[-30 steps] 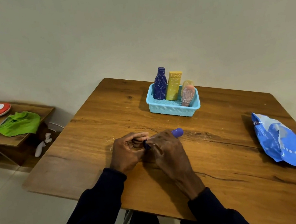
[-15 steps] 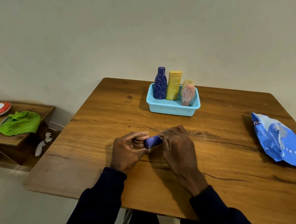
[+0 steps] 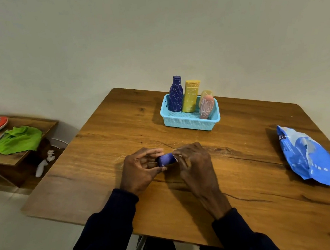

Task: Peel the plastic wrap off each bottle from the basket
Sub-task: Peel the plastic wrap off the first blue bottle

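Change: a second ago the end of the purple bottle [image 3: 166, 159] showed past my right hand [image 3: 194, 162]; now its middle shows between both hands.
Left hand [image 3: 140, 168]: fingers curled, pinching the bottle's left end.
Right hand: closed round the other end, just above the table [image 3: 247, 177].
Meaning: I think I am still searching for the edge of the wrap. Three more bottles [image 3: 190, 96], seemingly wrapped, wait in the basket [image 3: 188, 123].

L sleeve [image 3: 109, 226] & R sleeve [image 3: 241, 237] both dark navy, long, cuffs at wrists.
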